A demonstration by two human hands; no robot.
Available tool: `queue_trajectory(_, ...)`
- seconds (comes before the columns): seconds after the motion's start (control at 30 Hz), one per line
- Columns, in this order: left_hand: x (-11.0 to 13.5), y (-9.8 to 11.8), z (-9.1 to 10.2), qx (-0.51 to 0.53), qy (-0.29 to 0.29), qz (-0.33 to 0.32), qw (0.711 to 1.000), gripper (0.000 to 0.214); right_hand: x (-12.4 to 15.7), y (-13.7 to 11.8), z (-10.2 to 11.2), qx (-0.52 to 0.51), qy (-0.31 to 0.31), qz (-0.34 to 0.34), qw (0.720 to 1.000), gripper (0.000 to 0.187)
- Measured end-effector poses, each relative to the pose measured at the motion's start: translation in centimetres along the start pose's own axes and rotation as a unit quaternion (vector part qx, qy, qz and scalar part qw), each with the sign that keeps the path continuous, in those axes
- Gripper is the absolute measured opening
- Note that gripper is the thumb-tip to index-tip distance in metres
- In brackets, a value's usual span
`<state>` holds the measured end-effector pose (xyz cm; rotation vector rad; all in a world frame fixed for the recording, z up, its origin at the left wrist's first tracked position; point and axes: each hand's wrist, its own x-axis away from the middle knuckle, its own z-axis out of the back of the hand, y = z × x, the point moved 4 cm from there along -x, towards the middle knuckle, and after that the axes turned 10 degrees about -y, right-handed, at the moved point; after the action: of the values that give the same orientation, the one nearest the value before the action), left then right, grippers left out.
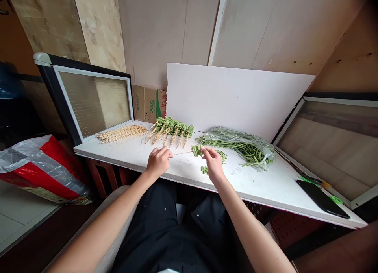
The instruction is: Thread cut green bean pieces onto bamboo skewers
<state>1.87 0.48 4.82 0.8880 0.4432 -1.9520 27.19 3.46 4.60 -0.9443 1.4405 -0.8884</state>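
Note:
My left hand (158, 161) is closed on the blunt end of a thin bamboo skewer (181, 153), held level over the white table. Several short cut green bean pieces (195, 150) sit side by side on its other end. There my right hand (213, 159) pinches a bean piece at the end of the row, its fingertips partly hiding it. Beside and below that hand lie more cut bean pieces (204, 170). Behind my hands is a pile of finished bean skewers (174, 127), their bare sticks pointing toward me.
Loose bamboo skewers (122, 133) lie at the table's left. A clear plastic bag of long green beans (245, 145) rests right of centre. A black phone (322, 198) lies at the right end. A cardboard box (149, 104) and a white board (233, 100) stand behind.

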Motion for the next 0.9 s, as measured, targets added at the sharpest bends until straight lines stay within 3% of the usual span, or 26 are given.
queue_trajectory(0.1, 0.0, -0.3, 0.0, 0.001, -0.001, 0.007, 1.000, 0.030, -0.1, -0.8, 0.1, 0.014, -0.035, 0.008, 0.999, 0.036)
queue_trajectory(0.23, -0.1, -1.2, 0.2, 0.008, 0.002, 0.022, 1.000, 0.029, -0.7, -2.7, 1.9, 0.124, -0.151, 0.049, 0.979, 0.033)
queue_trajectory(0.33, 0.0, -1.7, 0.3, 0.014, 0.004, 0.034, 0.999, 0.028, -1.7, -2.6, 5.3, 0.257, -0.216, 0.055, 0.940, 0.030)
queue_trajectory(0.43, 0.0, -1.9, 0.1, 0.014, 0.004, 0.033, 0.999, 0.027, -3.0, -0.4, 9.5, 0.381, -0.206, -0.025, 0.901, 0.006)
queue_trajectory(0.57, 0.2, -1.9, -0.2, 0.010, 0.001, 0.026, 1.000, 0.027, -3.8, 2.0, 13.1, 0.528, -0.174, -0.120, 0.822, 0.008)
queue_trajectory(0.73, 0.3, -2.0, -0.6, 0.011, -0.003, 0.019, 1.000, 0.027, -3.4, 2.9, 13.4, 0.550, -0.235, -0.218, 0.771, 0.014)
queue_trajectory(0.9, 0.3, -2.0, -0.7, 0.009, -0.004, 0.012, 1.000, 0.026, -3.0, 3.0, 12.6, 0.534, -0.261, -0.222, 0.773, 0.009)
